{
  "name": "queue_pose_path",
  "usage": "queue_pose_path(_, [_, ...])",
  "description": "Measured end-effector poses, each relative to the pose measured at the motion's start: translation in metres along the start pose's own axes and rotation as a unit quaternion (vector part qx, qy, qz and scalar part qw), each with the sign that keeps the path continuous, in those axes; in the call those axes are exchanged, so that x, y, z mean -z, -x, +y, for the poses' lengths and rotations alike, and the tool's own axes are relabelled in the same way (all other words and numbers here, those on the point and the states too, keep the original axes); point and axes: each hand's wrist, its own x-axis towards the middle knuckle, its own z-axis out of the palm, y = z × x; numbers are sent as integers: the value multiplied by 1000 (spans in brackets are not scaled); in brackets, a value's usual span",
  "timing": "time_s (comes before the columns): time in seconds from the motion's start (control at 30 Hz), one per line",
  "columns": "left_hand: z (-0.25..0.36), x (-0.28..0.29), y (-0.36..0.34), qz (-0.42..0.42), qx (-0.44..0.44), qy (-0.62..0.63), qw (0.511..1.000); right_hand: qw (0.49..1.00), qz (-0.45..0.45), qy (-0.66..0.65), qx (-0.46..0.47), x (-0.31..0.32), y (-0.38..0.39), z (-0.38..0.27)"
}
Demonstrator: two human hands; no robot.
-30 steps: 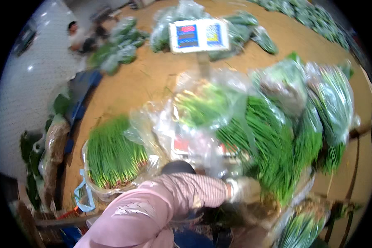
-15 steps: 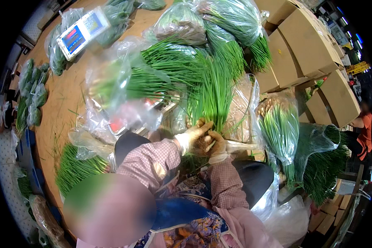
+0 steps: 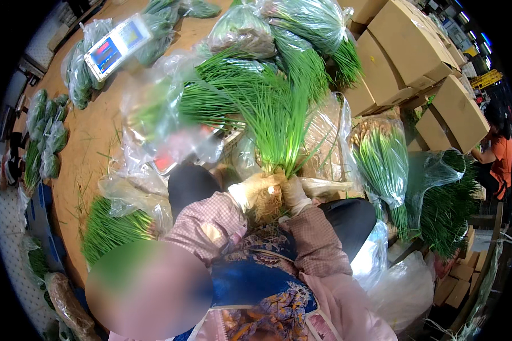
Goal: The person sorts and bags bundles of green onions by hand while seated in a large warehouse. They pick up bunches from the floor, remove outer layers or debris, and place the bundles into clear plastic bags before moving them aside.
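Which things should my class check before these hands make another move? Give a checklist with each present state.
1. Left hand holding the green bunch: ok, near its root end.
2. Right hand holding it too: ok, opposite the left.
3. Leaves pointing away from the person: ok.
4. Roots trimmed evenly: cannot tell, partly hidden.
5. Bagged bunch at right, apart from both hands: ok.
6. Scale display unobstructed: ok.

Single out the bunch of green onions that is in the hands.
The central bunch, held near its roots by the left hand and right hand; neither touches the others, such as the bagged bunch to its right.
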Motion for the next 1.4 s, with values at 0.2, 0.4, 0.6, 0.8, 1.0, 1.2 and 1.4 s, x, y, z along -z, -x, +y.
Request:
queue_pose_path(0.2, [-1, -11, 14, -69, -6, 1, 998, 949, -99, 277, -111, 35, 3, -59])
queue_pose_path(0.4, [6, -3, 27, -184, -15, 72, 980, 923, -189, 288, -169, 59, 12, -108])
queue_pose_path(0.6, [11, -11, 30, -80, -62, -41, 994, 718, 40, 691, 73, 136, 14, -129])
queue_pose_path(0.8, [1, -10, 14, -70, -52, -32, 996, 751, -37, 622, 219, 7, 12, -99])
queue_pose_path(1.0, [-1, -24, 22, -31, -15, 18, 999, 833, 56, 473, 283, 6, -1, -67])
queue_pose_path(1.2, [-12, -20, 7, -8, -29, 142, 989, 766, 138, 575, 251, 6, -13, -17])
queue_pose_path(1.4, [-2, -6, 3, 50, 16, 22, 998, 945, 145, 293, -19, 15, -18, -31])
